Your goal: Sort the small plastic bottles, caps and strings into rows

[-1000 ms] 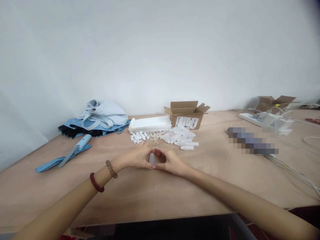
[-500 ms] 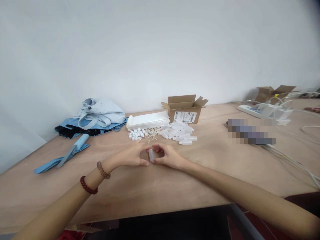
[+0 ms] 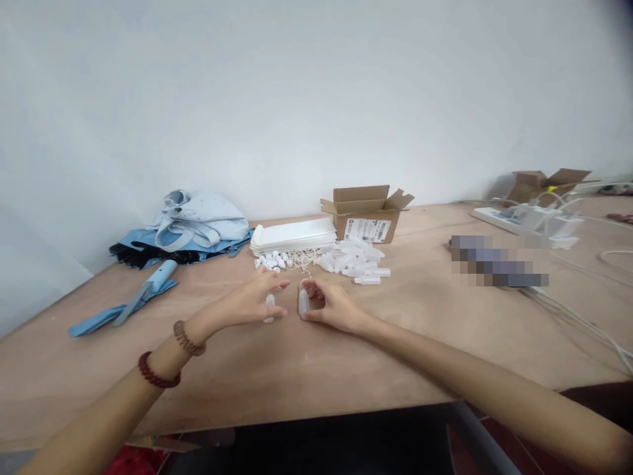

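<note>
A small translucent bottle [image 3: 304, 302] is held nearly upright, just above or on a wooden table [image 3: 376, 366], between the thumb and fingertips of the right hand [image 3: 339, 309]; which of the two cannot be told. A thin pale cord [image 3: 300, 285] is seen just beside its upper end. A second translucent piece [image 3: 270, 301] is partly hidden by the thumb of the left hand [image 3: 244, 300], whose fingers are parted from the thumb in a loose curve; whether the piece is touched cannot be told. A brown coiled band [image 3: 188, 338] and a red beaded bracelet [image 3: 158, 371] are worn on the left wrist.

Just beyond the hands, small white caps [image 3: 277, 259], a tangle of pale strings [image 3: 301, 258] and a heap of translucent bottles [image 3: 357, 254] are spread side by side. Behind them, a white stack [image 3: 294, 234] is laid flat near a cardboard box [image 3: 368, 227], its flaps raised and its front marked by a white label.

At left, a pale blue bag [image 3: 212, 221] is piled on blue-and-black fabric [image 3: 227, 249], with a blue handle [image 3: 162, 277] placed in front. At right, a pixelated object [image 3: 499, 262] is set near a white power strip [image 3: 527, 227], crowded with plugs, and another opened box [image 3: 551, 185] is placed behind the strip.
</note>
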Demonstrator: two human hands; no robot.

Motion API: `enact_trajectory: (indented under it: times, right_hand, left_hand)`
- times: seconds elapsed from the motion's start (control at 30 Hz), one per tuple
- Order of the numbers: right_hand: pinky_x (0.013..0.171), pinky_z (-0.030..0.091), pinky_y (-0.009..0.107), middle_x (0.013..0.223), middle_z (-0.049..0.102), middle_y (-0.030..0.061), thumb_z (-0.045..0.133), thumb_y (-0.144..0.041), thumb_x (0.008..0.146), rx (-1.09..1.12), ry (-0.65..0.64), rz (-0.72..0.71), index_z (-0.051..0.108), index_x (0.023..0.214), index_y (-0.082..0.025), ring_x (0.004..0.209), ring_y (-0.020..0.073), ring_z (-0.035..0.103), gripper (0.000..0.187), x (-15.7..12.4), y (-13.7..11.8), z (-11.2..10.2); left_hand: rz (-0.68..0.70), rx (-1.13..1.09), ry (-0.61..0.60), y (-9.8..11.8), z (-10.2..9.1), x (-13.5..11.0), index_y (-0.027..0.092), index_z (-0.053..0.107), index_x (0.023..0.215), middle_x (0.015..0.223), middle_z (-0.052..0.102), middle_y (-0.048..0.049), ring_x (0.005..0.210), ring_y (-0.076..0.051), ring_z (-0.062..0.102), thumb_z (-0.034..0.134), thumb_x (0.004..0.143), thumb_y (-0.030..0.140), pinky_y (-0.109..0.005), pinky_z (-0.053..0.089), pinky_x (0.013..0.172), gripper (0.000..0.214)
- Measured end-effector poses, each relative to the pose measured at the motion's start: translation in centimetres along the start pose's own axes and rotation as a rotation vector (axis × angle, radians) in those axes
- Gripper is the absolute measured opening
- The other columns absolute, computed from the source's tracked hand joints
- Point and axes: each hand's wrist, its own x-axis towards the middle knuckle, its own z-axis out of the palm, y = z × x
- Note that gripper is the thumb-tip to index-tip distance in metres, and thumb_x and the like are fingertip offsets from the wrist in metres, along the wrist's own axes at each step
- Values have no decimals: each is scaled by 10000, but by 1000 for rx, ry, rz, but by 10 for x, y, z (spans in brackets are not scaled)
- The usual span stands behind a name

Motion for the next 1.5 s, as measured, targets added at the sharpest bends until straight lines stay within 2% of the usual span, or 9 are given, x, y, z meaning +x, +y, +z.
enact_trajectory:
  times: [0.13, 0.27, 0.43, 0.63, 0.8, 1.03, 1.27, 1.37, 1.5]
  right_hand:
    - [797, 469, 333, 945, 607, 33, 767, -203, 597, 34, -13, 15, 560, 1101, -184, 866, 171, 568, 545, 2, -2, 3]
    - [790, 477, 328, 939, 605, 28, 789, -198, 574, 105, -56, 29, 565, 1075, -179, 853, 162, 569, 550, 7, -6, 14]
    - [772, 482, 321, 901, 600, 32, 818, -186, 537, 138, -79, 32, 573, 1057, -153, 836, 163, 576, 576, 15, -12, 27]
    - [724, 474, 302, 890, 601, 33, 821, -204, 553, 81, -75, 11, 579, 1047, -138, 808, 158, 569, 554, 20, -15, 31]
    - [704, 454, 294, 894, 610, 28, 827, -232, 559, -1, -84, -39, 577, 1047, -156, 792, 155, 565, 554, 23, -19, 32]
    - [712, 450, 298, 919, 604, 38, 819, -270, 582, -38, -100, -47, 550, 1099, -143, 807, 161, 570, 596, 22, -18, 32]
    - [724, 456, 308, 987, 605, 59, 822, -310, 575, -24, -111, -45, 532, 1106, -141, 855, 176, 574, 629, 21, -19, 31]
    - [731, 459, 311, 995, 606, 59, 826, -311, 566, -18, -109, -53, 531, 1096, -145, 864, 177, 577, 629, 21, -19, 31]
    - [733, 470, 317, 977, 613, 64, 828, -348, 560, 3, -91, -23, 543, 1069, -141, 863, 179, 585, 620, 21, -20, 29]
  left_hand:
    - [-47, -36, -13, -20, 0, -21, 245, 500, 1294, 1246, 553, -87, 1165, -292, 458, 671, 691, 537, -401, 397, 955, 692]
    - [-74, -74, 11, -28, 8, -32, 259, 427, 1358, 1344, 485, -105, 1203, -291, 452, 676, 684, 549, -419, 374, 997, 775]
    - [-66, -104, 51, -30, 14, -32, 245, 490, 1299, 1316, 517, -105, 1194, -283, 470, 683, 704, 491, -415, 379, 1004, 672]
    - [-42, -120, 82, -28, 14, -27, 219, 542, 1224, 1295, 544, -100, 1200, -278, 465, 683, 723, 437, -427, 371, 1017, 564]
    - [-40, -135, 99, -30, 18, -27, 217, 530, 1234, 1298, 534, -110, 1184, -277, 476, 694, 716, 445, -423, 373, 1005, 589]
    - [-38, -178, 173, -37, 29, -28, 226, 548, 1210, 1180, 597, -88, 1023, -256, 549, 677, 714, 502, -395, 444, 881, 582]
    - [-54, -109, 214, -32, 27, -30, 208, 531, 1226, 1219, 577, -108, 1066, -273, 536, 688, 696, 520, -403, 447, 891, 635]
    - [-63, -115, 235, -35, 23, -28, 221, 540, 1217, 1231, 578, -86, 1041, -247, 549, 624, 764, 497, -364, 467, 848, 537]
    - [-98, -87, 301, -45, 18, -18, 172, 583, 1129, 1115, 629, -82, 941, -199, 583, 418, 883, 321, -330, 481, 809, 332]
